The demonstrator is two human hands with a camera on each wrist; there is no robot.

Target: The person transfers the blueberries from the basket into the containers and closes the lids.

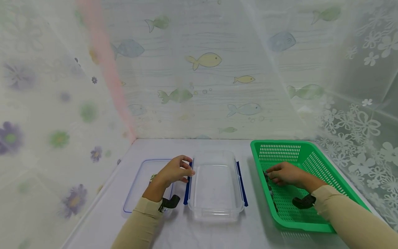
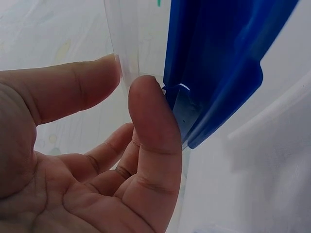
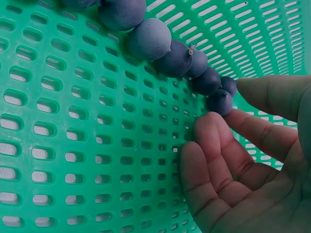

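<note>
A clear plastic container [image 1: 214, 186] with blue side latches stands in the middle of the table. My left hand [image 1: 175, 171] is at its left wall; in the left wrist view the thumb and forefinger pinch the clear wall beside a blue latch [image 2: 214, 63]. Inside a green basket [image 1: 289, 216] at the right, my right hand [image 1: 287, 174] reaches to the left side. There, a row of dark blue blueberries [image 3: 149, 39] lies along the basket's edge. The right thumb and forefinger pinch at the blueberry [image 3: 219, 102] at the row's end; the other fingers curl below it.
A clear lid with a blue seal [image 1: 133, 185] lies flat to the left of the container, partly behind the left forearm. A small patterned thing [image 1: 152, 177] shows by the left wrist. Patterned translucent sheets [image 1: 205, 114] enclose the white table at the back and sides.
</note>
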